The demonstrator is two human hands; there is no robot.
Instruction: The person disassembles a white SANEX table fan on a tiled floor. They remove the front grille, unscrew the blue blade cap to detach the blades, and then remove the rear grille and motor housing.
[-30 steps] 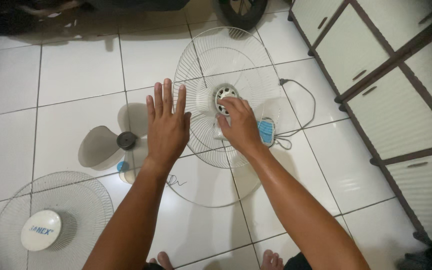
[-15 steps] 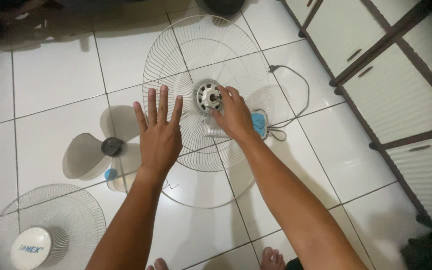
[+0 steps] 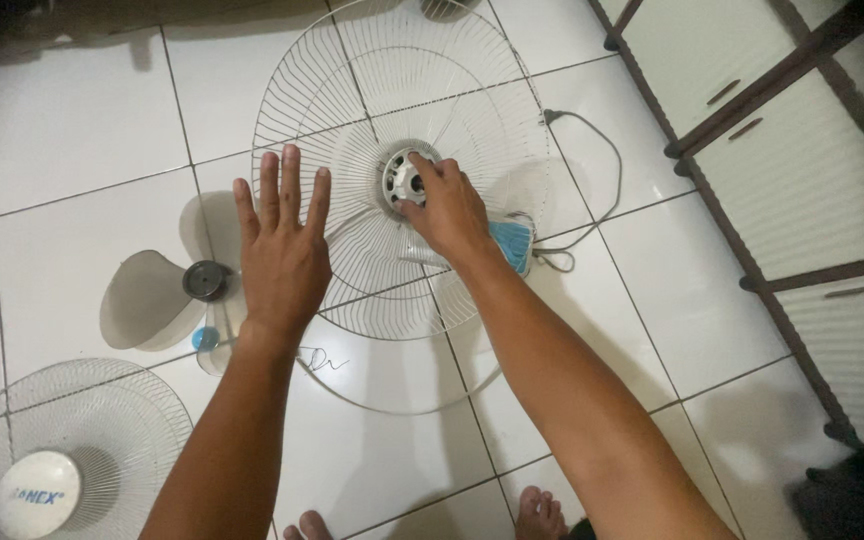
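On the white tiled floor (image 3: 72,130), nearest the camera, two bare feet (image 3: 537,512) show at the bottom edge, and a detached front grille (image 3: 62,455) with a round white hub cap lies well to the near left of the rear fan guard (image 3: 402,150), the landmark of the scene. Between that grille and the guard rests a translucent grey fan blade (image 3: 157,295), its dark hub up and a small blue cap (image 3: 206,338) just beside it on the near side. A thin wire ring (image 3: 392,405) curves over the tiles at the guard's near edge. The left hand (image 3: 282,255) is spread flat, fingers straight and apart, over the guard's left rim; whether it presses the wire or hovers just above cannot be told. The right hand (image 3: 447,210) is curled at the guard's centre, fingertips pinching at the round motor hub (image 3: 402,180), where a nut or shaft fitting would sit. By the look of it, the step in hand is working the centre fastening that joins guard and motor; the next move likely calls for a firm twist at the hub while the other hand steadies the guard. A blue fan body (image 3: 514,245) peeks out right of the hub, its grey cord (image 3: 602,170) looping toward white cabinets (image 3: 802,170) beyond.
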